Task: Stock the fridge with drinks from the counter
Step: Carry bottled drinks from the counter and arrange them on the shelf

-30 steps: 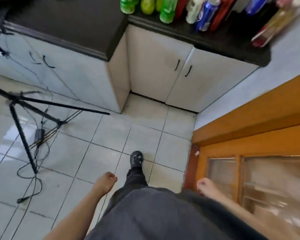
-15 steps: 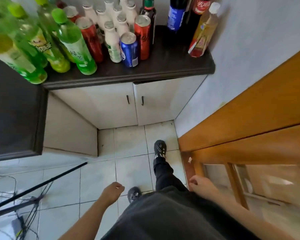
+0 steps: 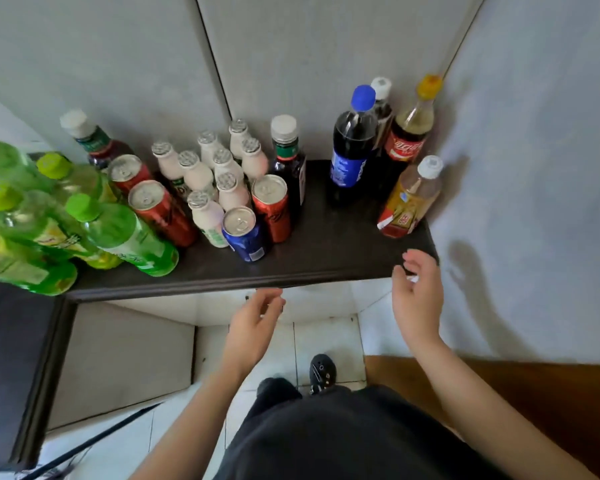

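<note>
I find the left hand point(image 3: 253, 323) and right hand point(image 3: 417, 299) released and empty at the counter's point(image 3: 326, 252) front edge, with the drinks point(image 3: 245, 233) packed on it, so a hasty reach could topple neighbours.

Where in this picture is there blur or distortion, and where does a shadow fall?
Head view: the green bottles at the left edge look smeared and lean outward, a wide-angle effect; the left hand and right hand are slightly blurred; the right hand's shadow falls on the right wall; light is soft.
</note>
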`<state>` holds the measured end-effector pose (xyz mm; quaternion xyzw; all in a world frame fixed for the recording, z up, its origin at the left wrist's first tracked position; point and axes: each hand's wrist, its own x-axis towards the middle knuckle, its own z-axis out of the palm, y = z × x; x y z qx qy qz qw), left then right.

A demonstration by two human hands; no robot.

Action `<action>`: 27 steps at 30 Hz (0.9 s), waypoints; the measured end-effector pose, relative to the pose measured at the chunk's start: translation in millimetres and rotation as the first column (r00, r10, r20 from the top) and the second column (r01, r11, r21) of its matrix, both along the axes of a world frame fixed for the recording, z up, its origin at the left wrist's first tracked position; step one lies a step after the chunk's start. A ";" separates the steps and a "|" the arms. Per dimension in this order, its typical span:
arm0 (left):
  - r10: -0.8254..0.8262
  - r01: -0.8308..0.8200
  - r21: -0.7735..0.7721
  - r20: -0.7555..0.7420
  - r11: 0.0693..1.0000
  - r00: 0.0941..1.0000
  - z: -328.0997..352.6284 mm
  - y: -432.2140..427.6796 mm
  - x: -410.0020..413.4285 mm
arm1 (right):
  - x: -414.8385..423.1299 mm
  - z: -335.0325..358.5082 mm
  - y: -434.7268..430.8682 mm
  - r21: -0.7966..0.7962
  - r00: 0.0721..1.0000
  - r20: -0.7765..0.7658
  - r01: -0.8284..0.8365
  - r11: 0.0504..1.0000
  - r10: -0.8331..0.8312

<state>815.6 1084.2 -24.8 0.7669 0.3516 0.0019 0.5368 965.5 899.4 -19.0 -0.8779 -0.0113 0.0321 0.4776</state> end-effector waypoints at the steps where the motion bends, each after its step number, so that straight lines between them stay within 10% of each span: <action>1: 0.008 -0.009 0.002 0.081 1.000 0.997 13.6 3.6 14.3 | 12.0 7.0 7.8 0.050 0.999 0.038 0.025 0.998 -0.027; 13: -0.193 0.135 0.145 0.543 0.980 0.817 91.0 28.5 168.3 | 83.3 47.6 35.9 0.006 0.915 0.378 0.153 0.988 -0.144; 27: -0.132 0.066 0.137 0.554 0.988 0.822 82.1 19.4 268.5 | 121.3 26.7 39.4 -0.108 0.955 0.298 0.038 0.993 -0.004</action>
